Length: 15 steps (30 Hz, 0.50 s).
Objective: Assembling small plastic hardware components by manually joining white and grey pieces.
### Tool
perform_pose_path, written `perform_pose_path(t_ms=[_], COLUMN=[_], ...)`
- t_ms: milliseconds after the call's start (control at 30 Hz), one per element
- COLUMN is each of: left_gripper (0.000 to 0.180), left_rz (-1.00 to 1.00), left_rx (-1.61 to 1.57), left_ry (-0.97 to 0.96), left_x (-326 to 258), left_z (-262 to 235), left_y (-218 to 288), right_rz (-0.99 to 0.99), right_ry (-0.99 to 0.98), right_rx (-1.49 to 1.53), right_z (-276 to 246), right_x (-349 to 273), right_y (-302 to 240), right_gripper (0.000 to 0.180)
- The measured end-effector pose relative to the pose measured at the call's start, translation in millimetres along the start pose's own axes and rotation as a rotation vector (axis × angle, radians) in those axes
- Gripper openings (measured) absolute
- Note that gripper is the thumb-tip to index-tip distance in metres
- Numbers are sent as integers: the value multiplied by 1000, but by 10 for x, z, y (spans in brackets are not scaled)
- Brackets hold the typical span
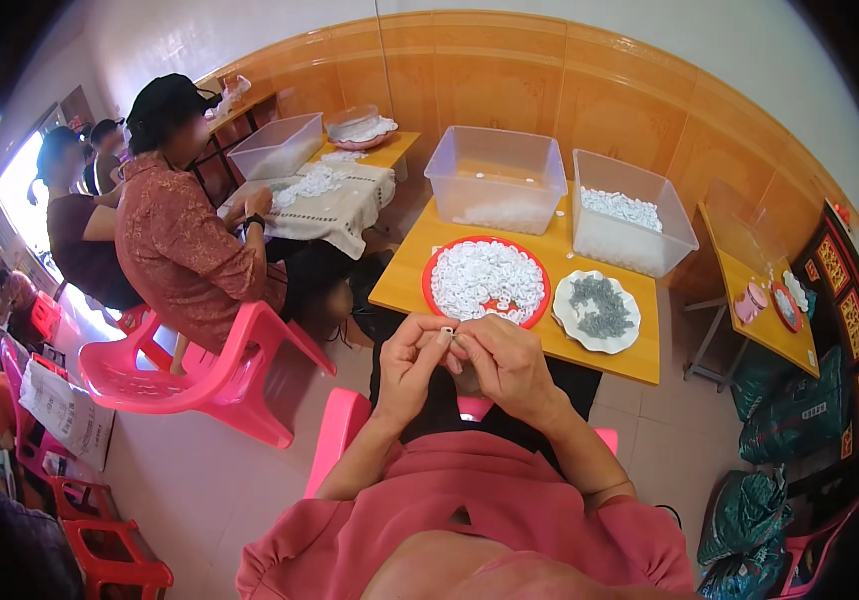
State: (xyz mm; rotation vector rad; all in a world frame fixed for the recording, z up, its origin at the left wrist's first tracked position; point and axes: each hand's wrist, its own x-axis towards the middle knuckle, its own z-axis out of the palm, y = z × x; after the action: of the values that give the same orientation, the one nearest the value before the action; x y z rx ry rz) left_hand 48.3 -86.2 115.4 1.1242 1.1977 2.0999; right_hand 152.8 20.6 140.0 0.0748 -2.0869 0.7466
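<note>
In the head view, the left hand [410, 362] and right hand [506, 362] met fingertip to fingertip, both pinching a small white piece [448, 331] between them. The piece sat just in front of the red tray [434, 262] of white pieces, on the near side of it, equally close to both hands; its long axis could not be told. Right of the tray lay a white plate [565, 318] of grey parts, on a low yellow table [410, 285]. Left of the tray, other people sat on pink chairs [200, 385].
</note>
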Motion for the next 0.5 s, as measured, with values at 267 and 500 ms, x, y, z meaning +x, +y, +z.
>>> perform_pose_path(t_ms=[267, 500], left_gripper=[13, 18], left_rz=[87, 45], left_rx=[586, 676], left_ry=[-87, -196], left_x=[70, 99], left_z=[-119, -169], left_y=[142, 228], right_rz=[11, -5], right_ry=[-27, -41], right_rx=[-2, -34], right_z=[-28, -17], right_x=[13, 8], right_y=[-13, -12], right_gripper=[3, 4])
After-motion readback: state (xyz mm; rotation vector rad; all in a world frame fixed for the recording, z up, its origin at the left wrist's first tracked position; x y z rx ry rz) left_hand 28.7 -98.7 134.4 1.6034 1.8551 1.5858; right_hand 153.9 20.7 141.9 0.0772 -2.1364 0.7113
